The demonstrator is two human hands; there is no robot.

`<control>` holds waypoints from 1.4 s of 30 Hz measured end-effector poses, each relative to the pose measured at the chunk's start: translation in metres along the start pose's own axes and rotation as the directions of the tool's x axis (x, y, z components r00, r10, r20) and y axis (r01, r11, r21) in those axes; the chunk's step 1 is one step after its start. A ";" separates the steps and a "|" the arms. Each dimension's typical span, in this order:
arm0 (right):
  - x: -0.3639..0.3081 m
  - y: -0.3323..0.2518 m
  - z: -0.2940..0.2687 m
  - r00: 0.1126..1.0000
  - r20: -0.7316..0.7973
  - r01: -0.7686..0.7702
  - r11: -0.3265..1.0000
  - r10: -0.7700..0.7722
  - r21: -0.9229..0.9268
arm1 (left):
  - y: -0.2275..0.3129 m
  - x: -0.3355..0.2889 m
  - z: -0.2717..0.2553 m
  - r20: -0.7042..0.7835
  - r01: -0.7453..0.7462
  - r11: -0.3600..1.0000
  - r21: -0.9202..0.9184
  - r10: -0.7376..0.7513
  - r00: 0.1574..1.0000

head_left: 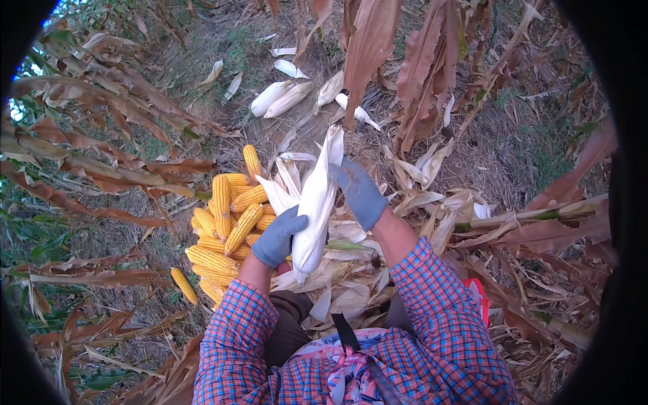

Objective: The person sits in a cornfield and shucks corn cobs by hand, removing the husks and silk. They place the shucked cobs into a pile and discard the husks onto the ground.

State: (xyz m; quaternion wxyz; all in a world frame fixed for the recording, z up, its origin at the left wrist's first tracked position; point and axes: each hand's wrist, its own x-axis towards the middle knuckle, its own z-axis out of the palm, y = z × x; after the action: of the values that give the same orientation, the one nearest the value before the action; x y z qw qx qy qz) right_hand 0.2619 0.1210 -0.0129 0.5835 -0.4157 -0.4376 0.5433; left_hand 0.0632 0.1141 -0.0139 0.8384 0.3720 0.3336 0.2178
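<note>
A long ear of corn (315,214) in its pale husk is held upright in front of me, its pointed tip away from me. My left hand (279,237), in a grey knit glove, wraps round its lower left side. My right hand (358,192), gloved alike, is closed at the husk's upper right side; its fingertips are partly hidden behind the ear. Left of the ear, peeled-back husk leaves (283,185) fan out. A heap of bare yellow corn cobs (226,223) lies just beyond my left hand.
One loose cob (183,285) lies left of the heap. Several unhusked ears (287,99) are on the ground farther off. Stripped husks (351,273) cover the ground before my knees. Dry corn stalks (74,155) stand at the left, with brown leaves (370,44) hanging at the far side.
</note>
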 end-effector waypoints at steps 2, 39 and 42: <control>-0.002 0.002 -0.003 0.997 -0.003 -0.075 0.994 0.075 0.074 | 0.000 0.002 0.001 -0.019 0.008 0.997 0.074 -0.006 1.000; -0.023 -0.014 0.033 0.949 0.065 0.280 0.730 -0.308 -0.624 | 0.018 0.007 0.043 -0.238 -0.258 0.453 0.854 0.780 0.579; -0.021 -0.009 0.033 0.944 0.104 0.308 0.726 -0.312 -0.615 | 0.023 0.003 0.045 -0.062 -0.290 0.247 0.924 0.850 0.524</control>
State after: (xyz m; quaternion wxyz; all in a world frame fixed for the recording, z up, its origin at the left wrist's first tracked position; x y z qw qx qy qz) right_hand 0.2317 0.0994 0.0039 0.4971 -0.5078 -0.6532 0.2615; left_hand 0.0947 0.1091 0.0255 0.2547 0.7360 0.4500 0.4370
